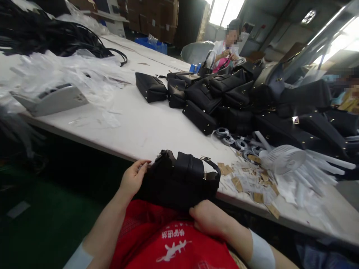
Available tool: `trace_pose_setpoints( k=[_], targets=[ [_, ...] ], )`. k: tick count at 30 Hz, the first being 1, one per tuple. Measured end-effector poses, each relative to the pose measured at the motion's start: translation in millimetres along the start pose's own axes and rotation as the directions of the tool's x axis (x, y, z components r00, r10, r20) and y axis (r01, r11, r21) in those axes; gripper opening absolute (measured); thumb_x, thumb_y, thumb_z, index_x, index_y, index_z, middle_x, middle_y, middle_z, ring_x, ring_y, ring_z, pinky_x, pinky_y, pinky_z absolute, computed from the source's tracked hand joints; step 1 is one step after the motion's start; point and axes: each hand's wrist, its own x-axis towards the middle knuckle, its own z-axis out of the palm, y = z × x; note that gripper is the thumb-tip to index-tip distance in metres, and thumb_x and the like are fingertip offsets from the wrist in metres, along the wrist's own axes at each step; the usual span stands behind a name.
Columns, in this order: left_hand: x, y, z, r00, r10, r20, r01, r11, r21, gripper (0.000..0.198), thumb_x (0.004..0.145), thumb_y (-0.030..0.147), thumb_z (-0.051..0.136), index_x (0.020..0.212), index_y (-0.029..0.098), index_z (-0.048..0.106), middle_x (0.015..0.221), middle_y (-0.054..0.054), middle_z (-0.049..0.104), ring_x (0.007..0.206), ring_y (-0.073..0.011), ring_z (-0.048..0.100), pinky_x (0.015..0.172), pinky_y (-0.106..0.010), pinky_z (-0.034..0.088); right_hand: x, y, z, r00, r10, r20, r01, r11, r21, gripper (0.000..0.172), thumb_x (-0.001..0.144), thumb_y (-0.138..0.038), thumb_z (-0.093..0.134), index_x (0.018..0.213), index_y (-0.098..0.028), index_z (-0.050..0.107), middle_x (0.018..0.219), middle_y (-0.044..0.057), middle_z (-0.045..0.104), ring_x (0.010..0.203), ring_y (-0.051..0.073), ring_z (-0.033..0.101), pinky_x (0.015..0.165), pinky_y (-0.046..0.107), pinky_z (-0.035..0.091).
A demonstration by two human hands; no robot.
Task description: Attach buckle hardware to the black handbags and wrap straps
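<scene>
A black handbag (179, 183) with a flap, a side strap and metal buckles rests against the near table edge, in front of my body. My left hand (134, 177) pinches the bag at its upper left side, thumb and fingers together. At the lower right edge of the bag, my right hand (209, 217) is closed, its fingers curled in and partly hidden. The bag's lower part is dark against the red apron (174, 243).
A heap of black handbags (232, 93) covers the table's far right. Nearer are a white fan (287, 158), tags (259, 197) and rolled straps (239, 144). Clear plastic bags (67, 74) and black straps (56, 33) lie left. A co-worker (224, 52) sits across the white table (112, 138).
</scene>
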Motion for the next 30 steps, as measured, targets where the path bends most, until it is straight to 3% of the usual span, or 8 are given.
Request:
trace_pose_setpoints(
  k=[4, 8, 10, 13, 16, 20, 27, 30],
  targets=[
    [-13.0, -39.6, 6.4, 0.997, -0.067, 0.042, 0.061, 0.989, 0.136, 0.037, 0.081, 0.05, 0.051, 0.091, 0.019, 0.068, 0.085, -0.007, 0.072, 0.08, -0.0246, 0.066, 0.072, -0.032, 0.052, -22.9, 15.1, 1.6, 0.953, 0.064, -0.297, 0.011, 0.97, 0.243, 0.018, 0.086, -0.021, 0.054, 0.069, -0.02, 0.057, 0.062, 0.001, 0.063, 0.054, 0.013, 0.053, 0.053, 0.026, 0.033],
    [-32.7, -63.3, 3.2, 0.99, -0.13, 0.055, 0.119, 0.98, 0.16, 0.04, 0.081, 0.051, 0.049, 0.096, 0.019, 0.067, 0.081, -0.006, 0.072, 0.076, -0.024, 0.066, 0.066, -0.031, 0.051, -31.5, 31.3, -5.3, 0.567, 0.355, -0.743, -0.109, 0.927, 0.359, 0.016, 0.085, -0.029, 0.062, 0.074, -0.022, 0.053, 0.07, 0.002, 0.063, 0.065, 0.016, 0.058, 0.064, 0.029, 0.045],
    [-43.3, -67.9, 1.8, 0.985, -0.149, 0.082, 0.134, 0.978, 0.163, 0.041, 0.081, 0.051, 0.049, 0.098, 0.019, 0.067, 0.082, -0.005, 0.072, 0.076, -0.0237, 0.066, 0.066, -0.031, 0.051, -27.9, 37.6, -5.1, 0.446, 0.386, -0.807, -0.162, 0.922, 0.352, 0.024, 0.08, -0.034, 0.069, 0.096, -0.021, 0.058, 0.099, 0.01, 0.067, 0.093, 0.025, 0.062, 0.084, 0.038, 0.049],
    [-59.7, -72.0, 6.9, 0.972, -0.187, 0.141, 0.164, 0.973, 0.164, 0.039, 0.079, 0.049, 0.051, 0.097, 0.02, 0.068, 0.082, -0.005, 0.072, 0.074, -0.0235, 0.066, 0.067, -0.032, 0.051, -18.6, 43.9, 1.8, 0.582, 0.456, -0.673, -0.171, 0.878, 0.446, 0.049, 0.078, -0.04, 0.071, 0.119, -0.02, 0.054, 0.114, 0.013, 0.064, 0.104, 0.028, 0.061, 0.091, 0.045, 0.049],
    [-73.9, -78.0, 15.8, 0.962, -0.218, 0.164, 0.193, 0.968, 0.157, 0.039, 0.079, 0.049, 0.052, 0.098, 0.019, 0.068, 0.082, -0.005, 0.071, 0.071, -0.0227, 0.066, 0.066, -0.032, 0.051, -14.8, 45.6, 12.4, 0.722, 0.506, -0.472, -0.159, 0.785, 0.598, 0.044, 0.081, -0.041, 0.067, 0.118, -0.02, 0.056, 0.101, 0.009, 0.069, 0.09, 0.023, 0.065, 0.085, 0.041, 0.053],
    [-81.9, -86.7, 16.1, 0.949, -0.256, 0.184, 0.232, 0.962, 0.142, 0.048, 0.081, 0.054, 0.05, 0.106, 0.016, 0.065, 0.083, -0.007, 0.071, 0.071, -0.0229, 0.066, 0.065, -0.032, 0.052, -26.3, 44.2, 18.0, 0.658, 0.551, -0.512, -0.169, 0.772, 0.613, 0.04, 0.083, -0.044, 0.064, 0.114, -0.019, 0.058, 0.104, 0.011, 0.067, 0.094, 0.024, 0.064, 0.085, 0.041, 0.052],
    [-68.5, -75.6, 9.8, 0.946, -0.193, 0.261, 0.128, 0.961, 0.246, 0.047, 0.078, 0.05, 0.052, 0.107, 0.016, 0.065, 0.102, -0.012, 0.072, 0.094, -0.0291, 0.067, 0.085, -0.04, 0.053, -32.7, 35.3, 11.9, 0.746, 0.393, -0.538, -0.154, 0.887, 0.434, 0.049, 0.079, -0.043, 0.069, 0.122, -0.021, 0.057, 0.118, 0.012, 0.062, 0.109, 0.028, 0.057, 0.096, 0.045, 0.046],
    [-61.2, -62.9, 17.4, 0.937, -0.13, 0.323, 0.023, 0.949, 0.315, 0.04, 0.08, 0.045, 0.048, 0.101, 0.017, 0.068, 0.104, -0.012, 0.072, 0.101, -0.0295, 0.065, 0.095, -0.043, 0.049, -16.8, 34.8, 11.0, 0.76, 0.393, -0.517, -0.204, 0.9, 0.384, 0.03, 0.08, -0.032, 0.068, 0.106, -0.019, 0.063, 0.107, 0.012, 0.065, 0.104, 0.028, 0.057, 0.094, 0.044, 0.046]
  ],
)
